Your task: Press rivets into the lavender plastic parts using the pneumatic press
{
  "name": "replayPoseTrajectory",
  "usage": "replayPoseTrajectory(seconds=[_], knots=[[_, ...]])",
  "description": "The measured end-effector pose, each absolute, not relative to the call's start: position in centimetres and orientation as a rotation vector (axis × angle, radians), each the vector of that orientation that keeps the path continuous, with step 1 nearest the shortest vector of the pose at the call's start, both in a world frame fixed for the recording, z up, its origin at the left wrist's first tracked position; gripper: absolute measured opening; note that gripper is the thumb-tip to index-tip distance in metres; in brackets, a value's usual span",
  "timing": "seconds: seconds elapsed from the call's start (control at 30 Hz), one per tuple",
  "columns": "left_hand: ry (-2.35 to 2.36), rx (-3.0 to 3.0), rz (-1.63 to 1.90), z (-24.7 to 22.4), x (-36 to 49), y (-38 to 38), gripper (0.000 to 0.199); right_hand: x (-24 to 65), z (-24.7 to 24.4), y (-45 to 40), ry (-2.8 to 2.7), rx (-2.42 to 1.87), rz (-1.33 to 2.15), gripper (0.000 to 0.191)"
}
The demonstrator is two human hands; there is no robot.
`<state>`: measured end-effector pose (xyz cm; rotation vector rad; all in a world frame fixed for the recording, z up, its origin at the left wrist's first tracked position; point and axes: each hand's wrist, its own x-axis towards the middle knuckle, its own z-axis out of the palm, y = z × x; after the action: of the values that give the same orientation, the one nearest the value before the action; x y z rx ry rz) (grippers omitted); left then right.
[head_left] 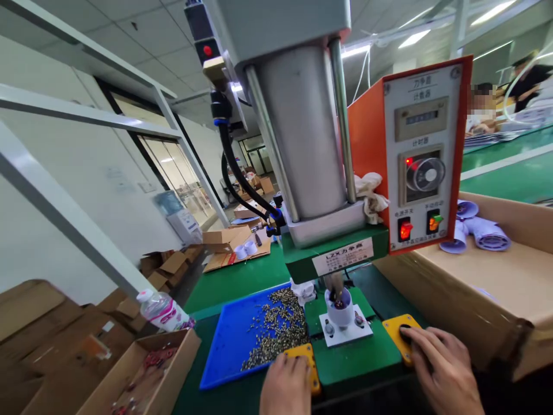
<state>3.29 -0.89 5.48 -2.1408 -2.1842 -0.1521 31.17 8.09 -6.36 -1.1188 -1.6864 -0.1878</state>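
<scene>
One white cup (340, 316) sits upright beneath the press (298, 127); we see the left hand (286, 383) curled over a yellow box (311, 368), grip unclear, the right hand (444, 369) loosely open on a black button (404, 329).

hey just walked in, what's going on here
A person sits or stands at a bench press, both hands at its front. The left hand rests on the left yellow block, and the right hand touches the black button on the right one. Between them, a white round piece stands under the press. Small metal parts lie in the blue tray; neither hand touches them.
</scene>
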Motion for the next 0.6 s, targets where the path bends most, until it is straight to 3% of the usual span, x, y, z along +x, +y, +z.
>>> replayPoseTrajectory(seconds=[0.13,0.33,0.6], knots=[[-2.433,-2.002,-0.193,8.9,1.3,3.0,0.032,31.3,-6.1,8.1,-1.664,-1.124,-0.164,0.022],[-2.483,-2.040,-0.005,7.1,-1.6,7.3,0.013,31.0,-5.2,8.3,-1.597,-1.097,-0.184,0.020],[-2.459,-2.135,-0.121,6.6,-1.0,8.0,0.017,29.8,-1.3,8.3,-1.510,-1.128,0.299,0.021]])
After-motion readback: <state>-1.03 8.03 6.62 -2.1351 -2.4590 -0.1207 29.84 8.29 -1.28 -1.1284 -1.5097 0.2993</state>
